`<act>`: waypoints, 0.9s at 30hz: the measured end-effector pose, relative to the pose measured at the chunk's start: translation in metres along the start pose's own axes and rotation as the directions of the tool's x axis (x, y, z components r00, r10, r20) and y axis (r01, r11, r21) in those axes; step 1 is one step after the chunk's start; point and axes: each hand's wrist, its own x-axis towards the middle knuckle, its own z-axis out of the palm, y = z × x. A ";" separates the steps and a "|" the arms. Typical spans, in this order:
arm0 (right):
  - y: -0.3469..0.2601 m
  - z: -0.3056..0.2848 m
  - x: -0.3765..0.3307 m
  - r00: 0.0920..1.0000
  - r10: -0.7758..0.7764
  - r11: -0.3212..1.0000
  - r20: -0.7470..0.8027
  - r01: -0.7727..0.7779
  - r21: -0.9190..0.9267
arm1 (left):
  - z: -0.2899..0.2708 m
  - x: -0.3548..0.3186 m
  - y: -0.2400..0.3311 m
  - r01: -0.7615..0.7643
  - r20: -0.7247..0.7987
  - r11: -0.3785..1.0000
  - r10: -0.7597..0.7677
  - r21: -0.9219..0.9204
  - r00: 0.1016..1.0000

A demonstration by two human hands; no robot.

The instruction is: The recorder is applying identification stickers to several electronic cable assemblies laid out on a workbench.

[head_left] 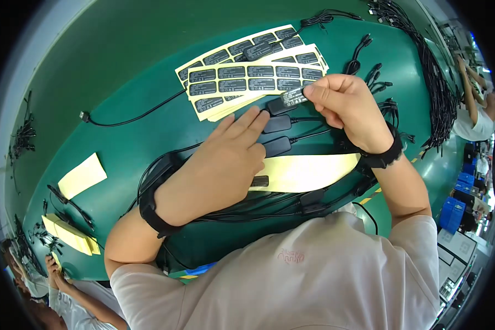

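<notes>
My right hand [349, 107] pinches the right end of a dark printed label [293, 98], its left part over a small black box on a cable [278, 105]. My left hand [234, 151] lies with fingers stretched out, their tips at the left end of this box. Two more black cable boxes, an upper one [278, 124] and a lower one [277, 146], sit just below. A pale yellow backing strip [313, 173] with one dark label [260, 181] runs out from beneath my left palm; whether the palm grips it is hidden.
Overlapping label sheets [246, 78] lie beyond my hands, a cabled black box [257, 51] on top. Black cables [437, 99] hang in a thick bundle at the right. Yellow paper [83, 175] and a yellow stack [69, 234] are at the left. Another person's hands [55, 272] show lower left.
</notes>
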 end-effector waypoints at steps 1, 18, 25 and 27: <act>0.004 0.002 0.000 0.999 -0.036 0.999 0.007 0.036 -0.032 | 0.004 -0.001 -0.003 -0.019 -0.029 1.000 0.020 0.024 0.999; 0.019 0.023 0.005 0.991 0.048 0.983 -0.121 -0.068 -0.171 | 0.024 -0.009 -0.005 -0.010 -0.138 1.000 0.011 0.013 0.990; 0.019 0.031 0.003 0.981 0.021 0.978 -0.191 -0.060 -0.202 | 0.023 -0.009 -0.005 0.006 -0.118 1.000 -0.008 -0.012 0.993; 0.020 0.031 0.002 0.984 0.004 0.980 -0.180 -0.040 -0.197 | 0.022 -0.009 -0.005 0.007 -0.111 1.000 -0.007 -0.005 0.994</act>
